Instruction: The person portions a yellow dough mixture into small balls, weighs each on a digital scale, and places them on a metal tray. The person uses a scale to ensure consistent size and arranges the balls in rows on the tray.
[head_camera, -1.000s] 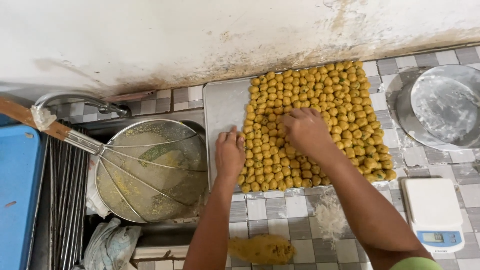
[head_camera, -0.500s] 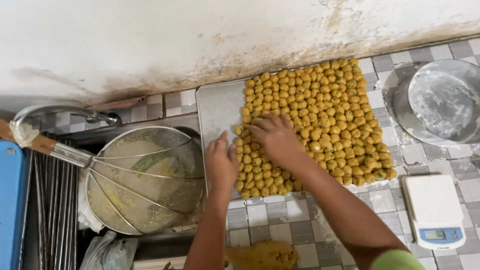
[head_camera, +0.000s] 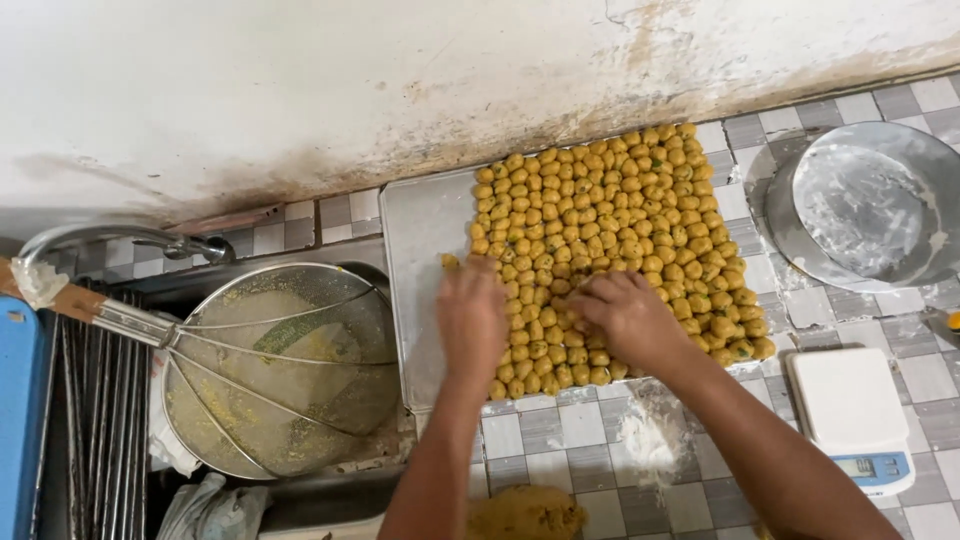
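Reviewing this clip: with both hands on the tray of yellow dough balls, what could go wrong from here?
1. The dough balls lie tightly packed; the left hand and right hand pressing on them could squash neighbours or stick them together.
2. Balls at the tray front edge could get nudged onto the tiled counter.
3. The open sink lies right beside the tray; a stray ball might roll in.

Round wire-mesh skimmer over the steel sink, curved metal tap, round floury metal pan, white digital kitchen scale, blue plastic board, grey-and-white checked tile counter
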